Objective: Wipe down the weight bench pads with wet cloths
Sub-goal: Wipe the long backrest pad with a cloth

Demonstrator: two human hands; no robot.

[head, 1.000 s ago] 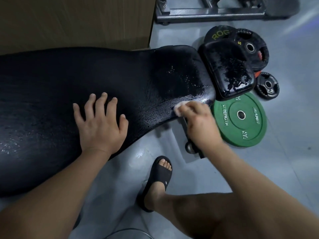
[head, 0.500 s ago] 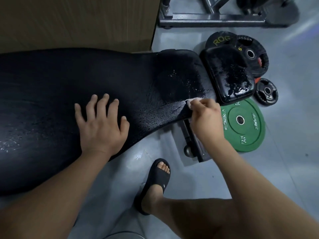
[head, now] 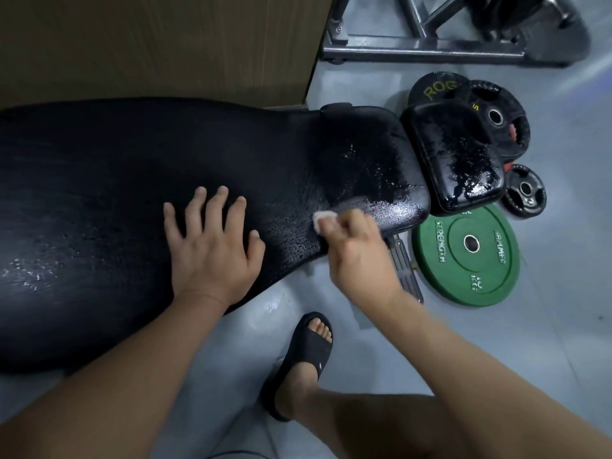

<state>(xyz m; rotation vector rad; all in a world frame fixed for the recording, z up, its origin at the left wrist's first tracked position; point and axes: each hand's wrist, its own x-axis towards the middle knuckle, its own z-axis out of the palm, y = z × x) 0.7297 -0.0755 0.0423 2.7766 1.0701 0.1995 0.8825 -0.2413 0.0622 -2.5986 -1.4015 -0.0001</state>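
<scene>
Hands were on the black pad [head: 99, 193].
On it the left hand [head: 212, 250] lay flat, fingers spread; the right hand [head: 357, 250] squeezed a small white cloth [head: 323, 217] at the near edge. That cloth could slip off the edge, since the pad looked wet.

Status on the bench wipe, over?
Left hand flat on long pad. Right hand grips white cloth against its near edge. Small pad beyond shows wet streaks. Nothing blocking.

Grey floor [head: 563, 342] under bench pad [head: 99, 193]: green plate [head: 465, 283], black plates [head: 486, 94], sandalled foot [head: 308, 356].
</scene>
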